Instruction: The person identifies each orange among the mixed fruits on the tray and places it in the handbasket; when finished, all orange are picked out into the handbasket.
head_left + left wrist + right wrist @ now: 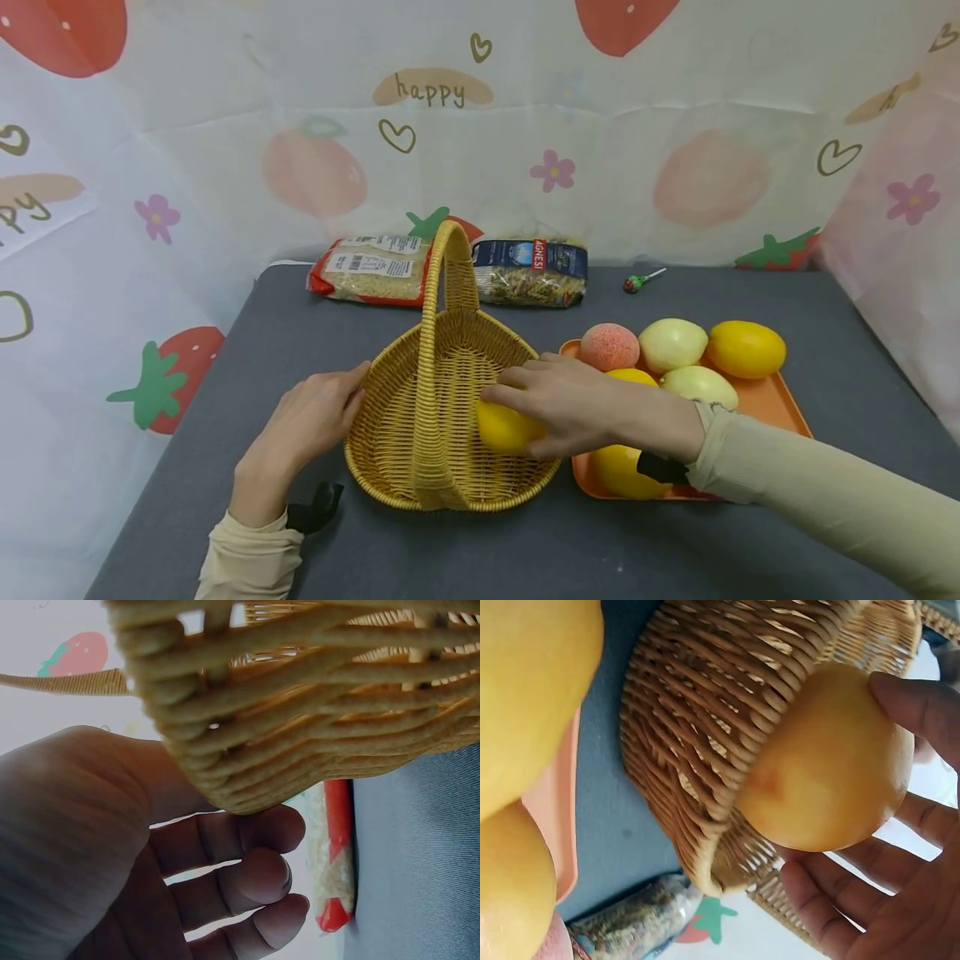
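Observation:
A wicker basket (390, 417) with a tall arched handle stands at the middle of the table. My left hand (318, 412) grips its left rim; in the left wrist view the thumb passes behind the woven edge (255, 750) and the other fingers curl below it. Over the basket's right side, my right hand (573, 400) holds a smooth yellow mango-like fruit (506, 429). Seen from the right wrist, this fruit (832, 765) is at the basket's rim (757, 742), with thumb and fingers around it. Whether it touches the wicker I cannot tell.
Right of the basket, an orange tray (776, 408) bears several fruits: yellow ones (746, 350), pale green ones (672, 345) and a pink one (610, 347). Behind stand a rice bag (375, 271), a pasta bag (531, 275) and a lollipop (636, 283). A printed cloth hangs at the back.

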`<act>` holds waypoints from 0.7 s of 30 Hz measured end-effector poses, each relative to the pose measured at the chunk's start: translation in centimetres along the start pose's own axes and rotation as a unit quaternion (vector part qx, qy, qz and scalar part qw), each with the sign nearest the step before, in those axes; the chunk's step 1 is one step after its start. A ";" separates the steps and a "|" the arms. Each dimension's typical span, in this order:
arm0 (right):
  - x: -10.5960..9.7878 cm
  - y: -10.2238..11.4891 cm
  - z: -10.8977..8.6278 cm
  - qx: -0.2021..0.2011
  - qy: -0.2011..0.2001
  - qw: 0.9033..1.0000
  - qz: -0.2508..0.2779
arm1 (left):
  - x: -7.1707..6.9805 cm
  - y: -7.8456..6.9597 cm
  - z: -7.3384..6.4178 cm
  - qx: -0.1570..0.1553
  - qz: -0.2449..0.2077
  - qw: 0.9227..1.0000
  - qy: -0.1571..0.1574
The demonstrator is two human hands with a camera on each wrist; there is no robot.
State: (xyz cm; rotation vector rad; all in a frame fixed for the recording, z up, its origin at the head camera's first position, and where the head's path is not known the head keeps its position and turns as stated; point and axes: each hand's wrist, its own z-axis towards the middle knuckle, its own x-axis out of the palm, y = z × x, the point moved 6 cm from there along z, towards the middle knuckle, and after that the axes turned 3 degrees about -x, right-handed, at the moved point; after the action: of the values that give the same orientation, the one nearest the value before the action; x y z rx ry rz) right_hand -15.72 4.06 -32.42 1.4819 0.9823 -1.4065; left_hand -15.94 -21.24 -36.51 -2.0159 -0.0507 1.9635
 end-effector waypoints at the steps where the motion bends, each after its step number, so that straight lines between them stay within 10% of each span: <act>1: 0.2 0.0 0.1 -0.001 0.007 1.000 0.001 | 0.0 0.0 0.0 0.000 0.000 1.000 0.000; 21: 3.2 0.2 1.5 0.003 0.112 0.994 0.009 | 0.0 -0.1 0.0 0.001 0.008 1.000 -0.008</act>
State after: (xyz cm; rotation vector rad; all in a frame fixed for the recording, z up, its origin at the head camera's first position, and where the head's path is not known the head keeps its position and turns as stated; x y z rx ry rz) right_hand -15.81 2.55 -35.64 1.6743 1.0990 -1.2506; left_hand -15.96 -21.16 -36.47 -2.0046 -0.0358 1.9887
